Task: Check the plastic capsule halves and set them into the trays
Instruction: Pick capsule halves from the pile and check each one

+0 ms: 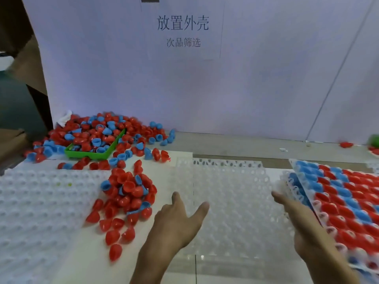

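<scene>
The clear tray (231,201) lay flat at the centre of the worktop (235,146), its dimpled pockets unfilled. The left hand (178,222) rested on the tray's left edge with fingers straight and spread, holding nothing. The right hand (301,220) lay at the tray's right edge, fingers extended and apart, touching the near-left edge of the filled tray (344,201); whether it gripped that edge could not be determined.

The filled tray sat to the right, tilted, with its left edge overlapping the clear tray. Its pockets held red and blue capsule halves arranged in diagonal bands. A second filled layer appeared to lie beneath it, though blur prevented confirmation.

A loose pile of capsule halves (127,193), mostly red with several blue, lay on the worktop just left of the clear tray, near the left hand. Some halves rested against the white dimpled tray (41,212) at the far left, whose raised bumps carried no halves.

At the rear left, a green bin (90,154) was overfilled with red and blue halves, which spilled around it onto the worktop and against the white backboard (266,89). A printed paper sign (182,31) was fixed to the backboard above the clear tray.
</scene>
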